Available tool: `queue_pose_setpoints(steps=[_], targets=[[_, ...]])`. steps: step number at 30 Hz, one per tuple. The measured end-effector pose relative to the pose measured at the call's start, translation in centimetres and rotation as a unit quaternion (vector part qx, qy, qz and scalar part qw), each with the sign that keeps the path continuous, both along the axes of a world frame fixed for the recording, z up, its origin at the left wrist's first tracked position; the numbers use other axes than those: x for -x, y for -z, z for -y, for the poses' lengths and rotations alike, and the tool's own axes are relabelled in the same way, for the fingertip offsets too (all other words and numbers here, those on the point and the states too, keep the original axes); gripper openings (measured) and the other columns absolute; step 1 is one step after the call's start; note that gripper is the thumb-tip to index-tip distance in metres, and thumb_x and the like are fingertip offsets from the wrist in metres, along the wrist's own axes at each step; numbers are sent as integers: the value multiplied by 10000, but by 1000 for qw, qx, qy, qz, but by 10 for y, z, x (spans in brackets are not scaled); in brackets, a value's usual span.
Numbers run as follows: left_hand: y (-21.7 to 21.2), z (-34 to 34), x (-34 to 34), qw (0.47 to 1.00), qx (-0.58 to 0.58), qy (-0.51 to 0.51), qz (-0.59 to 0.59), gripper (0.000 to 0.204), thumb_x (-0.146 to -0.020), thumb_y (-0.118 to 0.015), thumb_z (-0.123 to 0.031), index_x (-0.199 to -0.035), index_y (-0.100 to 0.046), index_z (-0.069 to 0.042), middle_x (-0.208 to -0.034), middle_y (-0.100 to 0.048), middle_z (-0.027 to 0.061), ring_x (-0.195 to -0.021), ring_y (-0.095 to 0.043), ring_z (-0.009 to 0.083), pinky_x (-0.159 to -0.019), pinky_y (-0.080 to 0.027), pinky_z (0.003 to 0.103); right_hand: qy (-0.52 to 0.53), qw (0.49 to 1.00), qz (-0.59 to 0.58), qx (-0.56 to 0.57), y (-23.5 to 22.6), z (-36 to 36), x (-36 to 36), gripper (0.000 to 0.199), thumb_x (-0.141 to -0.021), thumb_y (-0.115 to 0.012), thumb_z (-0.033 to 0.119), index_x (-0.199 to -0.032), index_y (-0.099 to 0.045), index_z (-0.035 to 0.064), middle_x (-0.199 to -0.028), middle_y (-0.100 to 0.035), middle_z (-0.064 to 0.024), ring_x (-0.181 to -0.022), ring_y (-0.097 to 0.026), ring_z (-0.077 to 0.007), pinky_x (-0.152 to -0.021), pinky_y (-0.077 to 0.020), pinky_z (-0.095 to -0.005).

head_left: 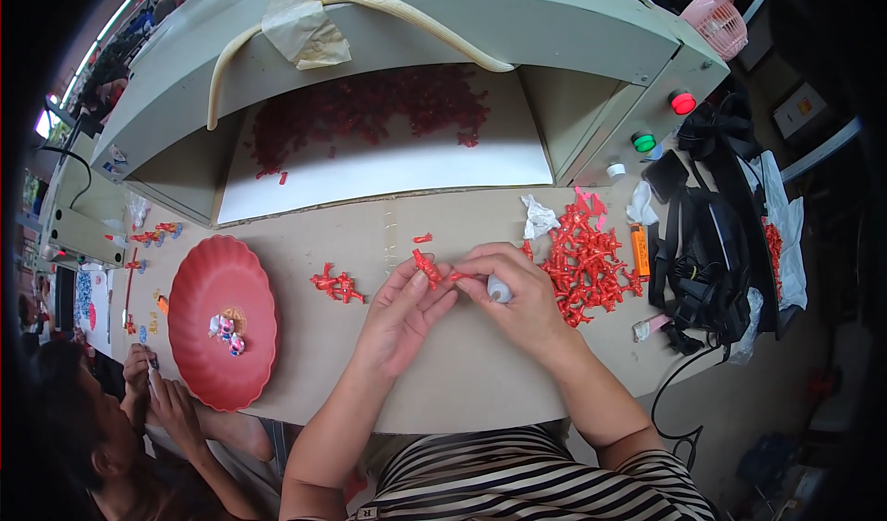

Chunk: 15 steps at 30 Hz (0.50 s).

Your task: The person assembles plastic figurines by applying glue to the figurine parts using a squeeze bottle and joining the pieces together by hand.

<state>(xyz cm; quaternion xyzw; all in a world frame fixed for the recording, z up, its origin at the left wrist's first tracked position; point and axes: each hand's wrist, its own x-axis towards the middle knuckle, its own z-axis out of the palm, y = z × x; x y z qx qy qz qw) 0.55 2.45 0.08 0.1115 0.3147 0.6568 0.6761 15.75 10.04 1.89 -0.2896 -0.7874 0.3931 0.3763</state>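
Observation:
My left hand [395, 322] pinches a small red plastic figure [426, 268] upright between thumb and fingers. Close beside it, my right hand [525, 310] holds a tiny red part [455, 277] at its fingertips, right by the figure. A small white bottle [499, 289] is also tucked in that hand, its far end hidden by the fingers. Just beyond my hands lies a loose red piece [422, 238]. To the left rest a few joined red figures [338, 284]. A heap of red figures [587, 267] spreads to the right of my right hand.
A red scalloped bowl [189, 336] with wrapped sweets stands left, near a co-worker's hands [166, 392]. Behind is a grey-green cabinet [591, 22] with many red parts on white sheet inside. Crumpled tissue [539, 217], an orange box [639, 250] and a black bag [707, 253] are right.

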Motion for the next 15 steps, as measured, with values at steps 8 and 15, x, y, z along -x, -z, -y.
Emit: queue_pose_setpoints(steps=[8, 15], targets=[[-1, 0, -2, 997, 10, -8, -77, 243, -863, -535, -113, -1093, -496, -45, -1070, -565, 110, -1002, -557, 216, -869, -466, 339, 17, 997, -1, 80, -8, 0, -3, 180, -780, -593, 25, -959, -584, 33, -898, -595, -91, -782, -598, -184, -667, -475, -270], [-2, -2, -5, 995, 19, 1, -101, 213, -865, -532, -109, -1062, -483, -45, -1067, -564, 109, -998, -558, 213, -864, -465, 338, 23, 991, -24, 129, -8, 2, -2, 166, -780, -592, 30, -946, -584, 34, -893, -597, -72, -789, -591, -154, -679, -465, -263]])
